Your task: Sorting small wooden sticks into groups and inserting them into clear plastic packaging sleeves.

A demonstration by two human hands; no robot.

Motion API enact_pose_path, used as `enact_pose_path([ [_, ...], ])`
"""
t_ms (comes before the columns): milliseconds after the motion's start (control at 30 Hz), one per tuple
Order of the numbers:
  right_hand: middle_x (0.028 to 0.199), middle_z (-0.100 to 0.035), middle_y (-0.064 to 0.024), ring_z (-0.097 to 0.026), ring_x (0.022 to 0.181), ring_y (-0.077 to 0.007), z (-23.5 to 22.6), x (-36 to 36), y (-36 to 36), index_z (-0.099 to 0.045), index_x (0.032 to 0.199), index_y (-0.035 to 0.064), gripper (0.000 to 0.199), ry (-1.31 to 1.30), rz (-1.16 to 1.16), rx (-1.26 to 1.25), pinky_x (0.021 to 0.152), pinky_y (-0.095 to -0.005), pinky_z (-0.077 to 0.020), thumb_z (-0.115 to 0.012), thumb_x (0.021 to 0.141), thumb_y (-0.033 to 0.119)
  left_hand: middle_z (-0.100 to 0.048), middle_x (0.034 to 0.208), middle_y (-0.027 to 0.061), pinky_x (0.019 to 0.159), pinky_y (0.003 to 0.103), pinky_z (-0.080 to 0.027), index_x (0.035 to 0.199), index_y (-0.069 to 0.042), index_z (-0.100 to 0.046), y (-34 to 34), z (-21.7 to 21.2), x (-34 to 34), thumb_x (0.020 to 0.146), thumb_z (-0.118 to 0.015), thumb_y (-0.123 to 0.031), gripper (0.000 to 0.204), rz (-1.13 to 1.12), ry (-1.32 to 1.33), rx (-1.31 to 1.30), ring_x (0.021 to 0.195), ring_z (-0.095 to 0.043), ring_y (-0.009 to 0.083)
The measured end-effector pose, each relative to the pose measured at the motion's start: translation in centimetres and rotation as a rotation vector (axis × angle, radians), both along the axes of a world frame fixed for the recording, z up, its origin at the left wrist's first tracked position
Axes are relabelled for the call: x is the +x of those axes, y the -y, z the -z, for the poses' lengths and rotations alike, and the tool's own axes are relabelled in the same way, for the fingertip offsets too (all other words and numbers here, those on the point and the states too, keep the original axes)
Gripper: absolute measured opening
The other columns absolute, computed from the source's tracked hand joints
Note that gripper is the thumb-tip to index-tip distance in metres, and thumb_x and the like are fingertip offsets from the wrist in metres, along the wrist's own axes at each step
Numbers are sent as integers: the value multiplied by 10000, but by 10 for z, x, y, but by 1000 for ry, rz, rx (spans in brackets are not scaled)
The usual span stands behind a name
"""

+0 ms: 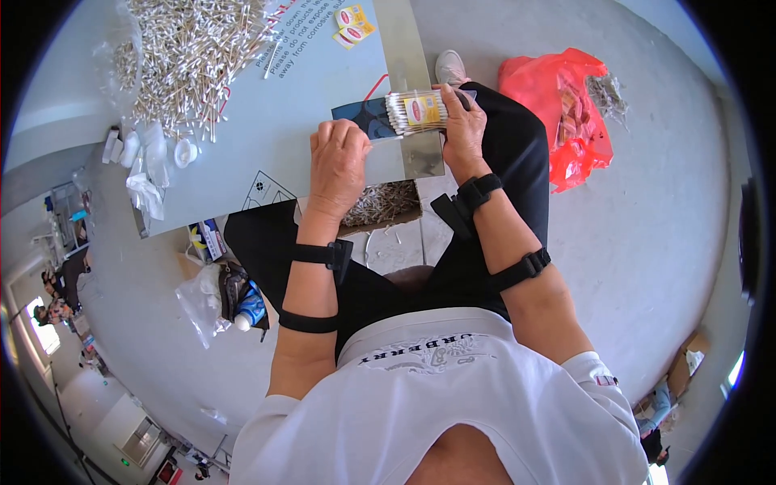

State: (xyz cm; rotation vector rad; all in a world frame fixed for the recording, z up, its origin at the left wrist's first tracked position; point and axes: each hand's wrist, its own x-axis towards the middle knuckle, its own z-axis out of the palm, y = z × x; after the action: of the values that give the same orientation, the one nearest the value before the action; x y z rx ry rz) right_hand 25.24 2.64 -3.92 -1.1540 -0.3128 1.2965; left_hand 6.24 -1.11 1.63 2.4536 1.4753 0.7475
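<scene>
My right hand [463, 136] is closed round the right end of a small clear pack of cotton swabs [421, 111] with a yellow and red label. White swab tips show at the pack's left side. Left of it, my left hand [339, 158] has its fingers curled in a pinch beside a dark blue piece [368, 118] that adjoins the swabs. What those fingers grip is hidden. Both hands are over the near right part of the table [299, 121]. A big heap of loose cotton swabs [182, 69] lies at the table's far left.
Yellow labels [353, 26] lie at the table's far edge. Small white containers [185, 152] and crumpled clear plastic [145, 194] sit at its left corner. Below the near edge, a cardboard box [384, 204] holds swabs. A red plastic bag [558, 113] stands on the floor to the right.
</scene>
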Motion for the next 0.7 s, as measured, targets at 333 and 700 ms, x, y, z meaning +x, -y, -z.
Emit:
enact_pose_path([
  [333, 852, -685, -11, -604, 755, -89, 4, 1, -1, -712, 925, -4, 179, -2, -6, 13, 718, -238, -481, -692, 887, 170, -504, 806, 62, 768, 391, -384, 806, -77, -478, -13, 2, 3, 780, -635, -46, 162, 33, -94, 5, 842, -487, 281],
  [700, 853, -677, -11, -603, 760, -88, 4, 0, 0, -712, 923, -8, 185, 0, 6, 34, 715, -237, -483, -683, 894, 172, -506, 807, 65, 765, 400, -390, 811, -73, -469, -21, 6, 19, 778, -645, -34, 184, 93, -48, -4, 852, -494, 277],
])
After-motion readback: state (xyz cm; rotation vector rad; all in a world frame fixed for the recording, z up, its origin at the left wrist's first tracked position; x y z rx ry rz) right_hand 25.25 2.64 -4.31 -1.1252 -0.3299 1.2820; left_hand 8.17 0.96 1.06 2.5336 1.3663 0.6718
